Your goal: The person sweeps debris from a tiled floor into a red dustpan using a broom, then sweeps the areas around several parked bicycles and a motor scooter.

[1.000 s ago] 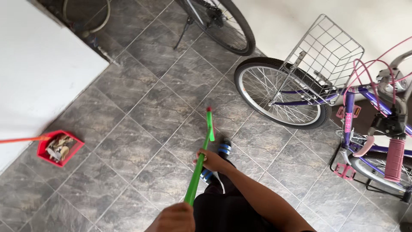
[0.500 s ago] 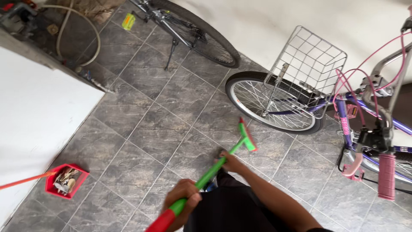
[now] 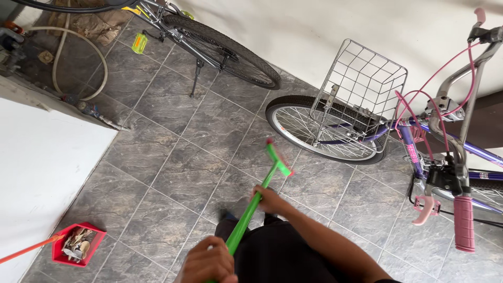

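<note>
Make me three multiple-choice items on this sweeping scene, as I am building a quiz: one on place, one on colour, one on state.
1. Where is the red dustpan?
A. lower left floor
B. in the basket
C. under the wheel

2. What colour is the broom handle?
A. blue
B. green
C. white

3. How is the wire basket?
A. empty
B. full of leaves
C. lidded

Answers:
1 A, it sits by the white wall.
2 B, green between the left hand and right hand.
3 A, floor and wheel show through the mesh.
</note>
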